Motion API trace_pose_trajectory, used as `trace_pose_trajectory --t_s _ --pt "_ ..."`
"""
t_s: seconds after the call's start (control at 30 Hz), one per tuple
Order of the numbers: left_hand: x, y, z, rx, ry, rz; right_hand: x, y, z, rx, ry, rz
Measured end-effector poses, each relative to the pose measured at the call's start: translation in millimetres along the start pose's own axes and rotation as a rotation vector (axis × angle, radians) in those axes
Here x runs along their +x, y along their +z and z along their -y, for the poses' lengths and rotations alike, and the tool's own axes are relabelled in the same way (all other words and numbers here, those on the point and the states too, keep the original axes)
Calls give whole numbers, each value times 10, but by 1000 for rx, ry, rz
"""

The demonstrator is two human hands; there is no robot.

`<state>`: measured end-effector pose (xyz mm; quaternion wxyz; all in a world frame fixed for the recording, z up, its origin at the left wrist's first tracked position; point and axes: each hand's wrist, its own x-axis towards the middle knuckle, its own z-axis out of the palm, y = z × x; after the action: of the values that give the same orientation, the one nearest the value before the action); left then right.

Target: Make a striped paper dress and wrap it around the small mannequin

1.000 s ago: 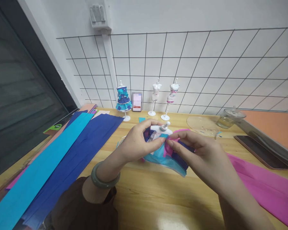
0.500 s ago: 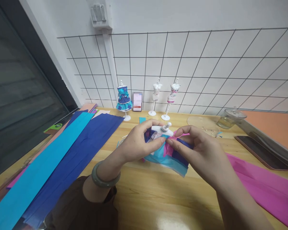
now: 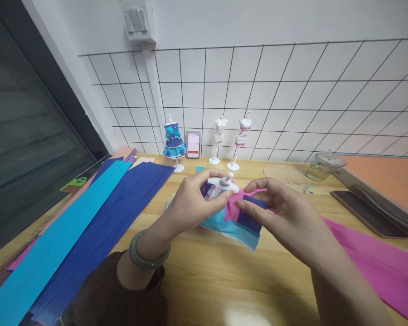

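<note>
A small white mannequin [image 3: 220,182] is tilted in front of me, its neck knob uppermost. My left hand [image 3: 193,199] wraps round its torso, the thumb pressing on the front. Crepe-like paper in light blue [image 3: 233,231], pink and dark blue covers the body below the shoulders. With thumb and index finger my right hand [image 3: 275,203] pinches the pink and dark blue paper [image 3: 251,212] at the mannequin's side. The mannequin's lower part is hidden by the paper and my left hand.
Long blue paper strips [image 3: 102,226] lie at left, pink paper [image 3: 377,258] at right. Against the tiled wall stand a mannequin in a blue dress [image 3: 174,140], a lit phone [image 3: 192,145] and two white mannequins [image 3: 219,131]. A dark phone [image 3: 367,213] and a glass jar [image 3: 321,170] are at right.
The mannequin has turned and shifted slightly left with my left hand. My right fingers have moved a little away from my left thumb, and more pink paper shows between them.
</note>
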<state>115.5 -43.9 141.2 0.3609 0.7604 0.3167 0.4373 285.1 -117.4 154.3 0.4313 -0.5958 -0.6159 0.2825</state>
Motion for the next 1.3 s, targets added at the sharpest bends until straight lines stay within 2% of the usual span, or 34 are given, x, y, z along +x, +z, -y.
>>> trace_pose_trajectory --t_s 0.3,0.43,0.63,0.77,0.97,1.1,1.3 --pt "27 -63 35 105 146 37 -4 -22 50 -35 -18 42" --pt "37 -90 27 139 158 39 1 -22 13 -68 -6 27" --pt "28 -119 -10 64 65 90 -2 -23 -15 -127 -86 68" --pt "45 -203 19 -30 -13 136 -7 17 26 -84 -122 93" --pt "72 -337 125 -252 -37 264 -50 118 86 -32 -200 33" --pt "79 -341 195 -385 -53 326 -86 153 114 9 -273 15" --pt "84 -304 229 -425 -93 354 -91 163 98 30 -288 4"
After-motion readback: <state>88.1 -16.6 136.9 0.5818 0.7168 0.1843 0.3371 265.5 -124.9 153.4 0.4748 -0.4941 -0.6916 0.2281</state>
